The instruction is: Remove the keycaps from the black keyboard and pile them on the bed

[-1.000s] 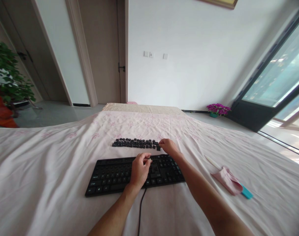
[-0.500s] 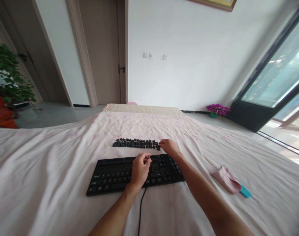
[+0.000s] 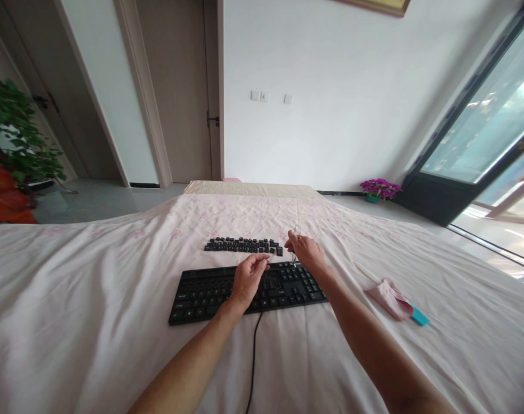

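A black keyboard [image 3: 201, 293] lies on the pink cloth, with some keycaps off and bare sockets showing in its right-middle part. My left hand [image 3: 247, 280] is over the keyboard's middle, thumb and fingertips pinched together; whatever they hold is too small to make out. Over the upper right of the keyboard, my right hand [image 3: 308, 253] closes round a thin wire tool [image 3: 294, 258] that looks like a keycap puller. Its loops show above and below the fingers. Loose black keycaps [image 3: 240, 246] lie in rows just beyond the keyboard.
To the right lie a folded pink cloth [image 3: 390, 299], a teal-ended item [image 3: 419, 315] and a thin pale stick [image 3: 367, 272]. The keyboard's black cable [image 3: 253, 356] runs toward me. A wrinkled, flowered bedspread [image 3: 93, 299] covers the surface.
My right hand has moved from the loose keycaps up and right, and the wire tool now shows in it. My left hand stays pinched over the keyboard. The view has shifted slightly.
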The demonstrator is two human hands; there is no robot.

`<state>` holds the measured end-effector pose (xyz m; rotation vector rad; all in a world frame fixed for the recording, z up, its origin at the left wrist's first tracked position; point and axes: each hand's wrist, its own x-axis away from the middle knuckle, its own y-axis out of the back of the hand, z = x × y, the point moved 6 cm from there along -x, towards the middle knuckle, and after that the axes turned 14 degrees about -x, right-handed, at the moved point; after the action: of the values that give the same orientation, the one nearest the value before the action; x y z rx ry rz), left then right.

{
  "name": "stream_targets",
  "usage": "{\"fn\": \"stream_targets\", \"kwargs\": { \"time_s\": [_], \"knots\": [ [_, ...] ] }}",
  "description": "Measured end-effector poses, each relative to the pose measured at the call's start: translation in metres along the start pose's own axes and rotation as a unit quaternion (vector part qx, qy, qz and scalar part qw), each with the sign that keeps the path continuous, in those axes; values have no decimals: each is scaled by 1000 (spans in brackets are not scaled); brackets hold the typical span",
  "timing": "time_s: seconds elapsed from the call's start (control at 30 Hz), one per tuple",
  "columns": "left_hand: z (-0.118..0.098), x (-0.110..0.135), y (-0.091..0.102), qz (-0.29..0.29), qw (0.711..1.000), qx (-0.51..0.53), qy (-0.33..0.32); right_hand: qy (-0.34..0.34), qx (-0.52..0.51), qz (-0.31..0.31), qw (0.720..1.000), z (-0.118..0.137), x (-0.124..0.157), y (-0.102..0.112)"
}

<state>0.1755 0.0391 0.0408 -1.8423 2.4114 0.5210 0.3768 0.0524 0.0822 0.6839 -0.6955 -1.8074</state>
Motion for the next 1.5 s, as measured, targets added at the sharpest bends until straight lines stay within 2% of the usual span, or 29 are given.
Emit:
{"fn": "stream_targets", "kwargs": {
  "time_s": [0.1, 0.2, 0.37, 0.43, 0.5, 0.57, 0.7, 0.8, 1.0, 1.13, 1.3, 1.5],
  "knots": [
    [-11, 4, 29, 25, 998, -35, -37, 37, -22, 9, 999, 25, 16, -2],
    [-7, 9, 78, 13, 991, -119, -58, 64, -92, 45, 993, 45, 26, -16],
    [26, 25, 168, -44, 973, -223, -25, 79, -253, 141, 954, 78, 39, -65],
    [39, 34, 193, -60, 971, -230, -7, 102, -298, 162, 935, 96, 48, -87],
    [50, 43, 209, -68, 971, -227, 7, 130, -329, 182, 918, 117, 60, -107],
    [60, 51, 215, -66, 975, -211, 21, 153, -349, 193, 904, 137, 71, -125],
    [75, 62, 215, -51, 985, -158, 47, 186, -371, 217, 884, 169, 88, -153],
    [80, 64, 214, -42, 989, -131, 53, 189, -372, 208, 885, 181, 92, -166],
    [82, 60, 217, -46, 989, -126, 57, 161, -306, 160, 925, 182, 91, -188],
    [78, 60, 218, -43, 987, -148, 45, 148, -319, 133, 927, 180, 92, -198],
    [75, 60, 216, -38, 985, -167, 34, 182, -273, 97, 940, 183, 94, -202],
    [76, 61, 216, -32, 978, -204, 18, 244, -189, 96, 946, 196, 107, -203]
  ]
}}
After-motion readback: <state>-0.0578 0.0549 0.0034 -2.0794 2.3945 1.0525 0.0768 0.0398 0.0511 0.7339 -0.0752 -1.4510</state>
